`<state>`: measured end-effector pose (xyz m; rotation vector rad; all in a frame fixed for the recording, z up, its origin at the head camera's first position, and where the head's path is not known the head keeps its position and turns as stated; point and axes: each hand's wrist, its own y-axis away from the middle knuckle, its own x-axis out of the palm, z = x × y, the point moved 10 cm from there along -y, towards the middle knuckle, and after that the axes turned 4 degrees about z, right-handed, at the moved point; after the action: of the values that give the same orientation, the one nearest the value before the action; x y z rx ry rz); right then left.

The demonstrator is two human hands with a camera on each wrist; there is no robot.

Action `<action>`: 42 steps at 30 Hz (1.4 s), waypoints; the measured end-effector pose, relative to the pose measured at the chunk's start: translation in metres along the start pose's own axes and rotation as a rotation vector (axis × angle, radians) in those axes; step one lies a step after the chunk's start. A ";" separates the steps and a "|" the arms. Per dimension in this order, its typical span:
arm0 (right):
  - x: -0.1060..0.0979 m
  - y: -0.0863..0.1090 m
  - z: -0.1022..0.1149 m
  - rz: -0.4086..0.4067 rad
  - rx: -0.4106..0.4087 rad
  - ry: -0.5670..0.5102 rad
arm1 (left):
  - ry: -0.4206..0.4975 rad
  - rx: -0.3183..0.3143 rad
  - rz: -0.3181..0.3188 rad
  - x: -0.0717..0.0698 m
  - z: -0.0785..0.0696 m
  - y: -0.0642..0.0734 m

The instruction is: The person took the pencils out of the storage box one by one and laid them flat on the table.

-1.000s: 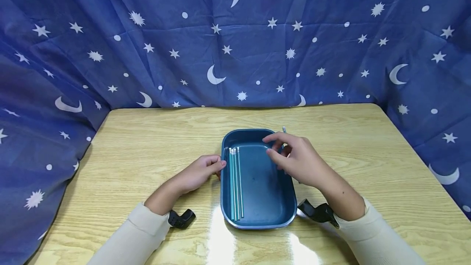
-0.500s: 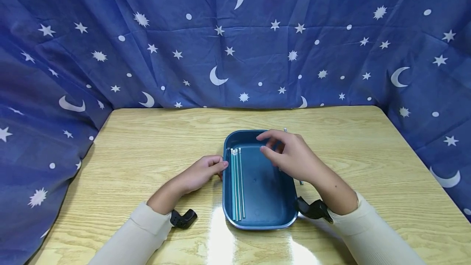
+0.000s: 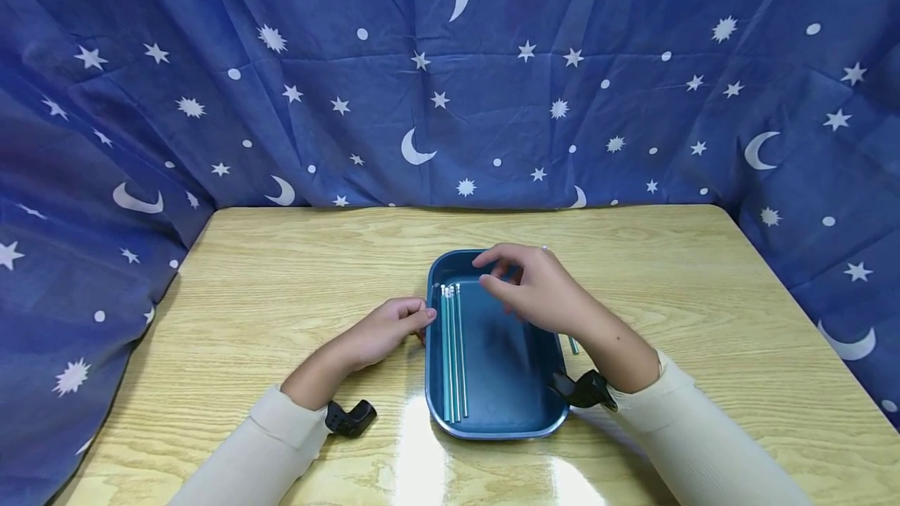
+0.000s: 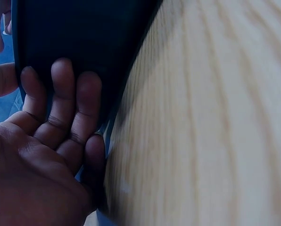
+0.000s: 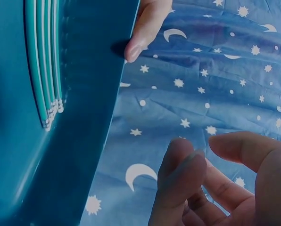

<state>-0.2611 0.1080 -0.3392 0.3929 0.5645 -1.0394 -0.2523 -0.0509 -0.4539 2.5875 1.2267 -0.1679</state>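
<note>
A dark blue plastic tray point(image 3: 502, 381) stands on the wooden table, with several green pencils point(image 3: 453, 354) lying side by side along its left wall, their eraser ends at the far side. My left hand point(image 3: 383, 332) grips the tray's left rim, thumb over the edge; in the left wrist view its fingers point(image 4: 62, 84) press against the outer wall. Above the tray's far right part hovers my right hand point(image 3: 534, 287), fingers loosely bent, thumb apart from them. Nothing lies between those fingers in the right wrist view. Another pencil point(image 3: 573, 345) shows past the tray's right side, mostly hidden by the right hand.
The light wooden table point(image 3: 316, 256) spreads around the tray. A blue curtain point(image 3: 492, 84) with white moons and stars hangs behind it and at both sides. Each wrist wears a black camera mount, the right one point(image 3: 587, 390) overlapping the tray's right rim.
My right hand has moved left over the tray, hiding more of its far right corner. The left hand keeps its grip, and the pencils in the tray lie as before.
</note>
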 end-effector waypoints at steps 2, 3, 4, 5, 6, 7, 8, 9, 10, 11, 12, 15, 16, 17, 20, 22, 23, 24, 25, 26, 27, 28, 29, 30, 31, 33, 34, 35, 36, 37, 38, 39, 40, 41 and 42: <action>0.003 -0.003 0.001 0.007 -0.001 -0.011 | 0.005 0.003 0.002 0.000 0.000 0.000; 0.005 -0.004 0.000 0.012 -0.002 -0.016 | 0.009 0.004 0.003 0.000 0.000 0.000; 0.006 -0.005 0.000 0.017 0.000 -0.022 | 0.011 0.004 0.005 0.001 0.001 0.000; 0.008 -0.006 0.000 0.022 0.001 -0.025 | 0.013 0.005 0.007 0.001 0.001 0.000; 0.009 -0.007 0.000 0.026 0.003 -0.028 | 0.015 0.008 0.009 0.001 0.000 0.000; 0.010 -0.008 0.000 0.028 0.006 -0.029 | 0.017 0.008 0.010 0.002 0.000 0.000; 0.011 -0.009 0.000 0.030 0.009 -0.028 | 0.017 0.010 0.010 0.002 0.000 0.000; 0.012 -0.010 0.000 0.030 0.008 -0.026 | 0.019 0.013 0.011 0.002 -0.001 0.000; 0.013 -0.010 0.000 0.031 0.008 -0.025 | 0.019 0.016 0.011 0.002 -0.001 0.001; 0.014 -0.011 0.000 0.032 0.006 -0.025 | 0.018 0.018 0.011 0.002 -0.001 0.001; 0.015 -0.012 0.000 0.033 0.003 -0.024 | 0.017 0.020 0.010 0.002 -0.001 0.001; 0.019 -0.016 0.001 0.038 -0.005 -0.024 | 0.017 0.021 0.010 0.002 -0.002 0.001; 0.020 -0.017 0.001 0.039 -0.004 -0.026 | 0.017 0.019 0.011 0.002 -0.001 0.001; 0.021 -0.018 0.001 0.041 -0.004 -0.028 | 0.015 0.018 0.011 0.002 -0.001 0.000; 0.024 -0.022 0.000 0.048 0.000 -0.027 | 0.015 0.013 0.014 0.002 0.000 0.000; 0.027 -0.024 -0.002 0.055 0.009 -0.031 | 0.008 0.011 0.015 0.002 0.000 0.000; 0.028 -0.025 -0.002 0.060 0.012 -0.029 | 0.006 0.010 0.015 0.002 0.000 0.000; 0.029 -0.026 -0.003 0.065 0.018 -0.025 | 0.005 0.010 0.015 0.002 0.000 0.000; 0.031 -0.027 -0.005 0.071 0.023 -0.020 | 0.002 0.010 0.015 0.002 0.000 0.000; 0.032 -0.028 -0.006 0.076 0.029 -0.017 | 0.003 0.011 0.017 0.002 -0.001 0.000; 0.034 -0.030 -0.007 0.082 0.036 -0.014 | 0.003 0.012 0.017 0.001 -0.001 0.000; 0.035 -0.031 -0.008 0.086 0.038 -0.011 | 0.004 0.013 0.017 0.001 0.000 0.000; 0.036 -0.032 -0.010 0.089 0.044 -0.009 | 0.003 0.014 0.016 0.001 -0.001 0.000; 0.037 -0.033 -0.011 0.093 0.048 -0.008 | 0.004 0.015 0.017 0.001 -0.001 0.000; 0.038 -0.034 -0.012 0.096 0.047 -0.009 | 0.003 0.015 0.017 0.001 -0.001 0.000; 0.040 -0.035 -0.014 0.102 0.049 -0.013 | -0.001 0.015 0.015 0.001 -0.002 0.000; 0.041 -0.036 -0.015 0.105 0.052 -0.015 | -0.002 0.014 0.014 0.001 -0.002 0.000; 0.042 -0.037 -0.016 0.108 0.054 -0.016 | -0.003 0.013 0.015 0.001 -0.002 0.000; 0.043 -0.037 -0.016 0.111 0.056 -0.017 | -0.002 0.012 0.015 0.001 -0.002 0.001; 0.044 -0.038 -0.016 0.116 0.056 -0.020 | -0.003 0.011 0.014 0.000 -0.003 0.001; 0.045 -0.038 -0.016 0.121 0.056 -0.020 | -0.003 0.011 0.015 0.001 -0.003 0.001; 0.045 -0.038 -0.016 0.126 0.055 -0.022 | -0.001 0.011 0.015 0.000 -0.003 0.001; 0.046 -0.039 -0.015 0.130 0.052 -0.022 | 0.000 0.012 0.015 0.000 -0.003 0.001; 0.047 -0.039 -0.015 0.134 0.048 -0.022 | -0.001 0.012 0.014 0.000 -0.003 0.002; 0.047 -0.040 -0.015 0.139 0.047 -0.024 | 0.000 0.013 0.014 0.000 -0.003 0.002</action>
<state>-0.2818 0.0652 -0.3816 0.4542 0.4855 -0.9240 -0.2508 -0.0511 -0.4505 2.6066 1.2106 -0.1742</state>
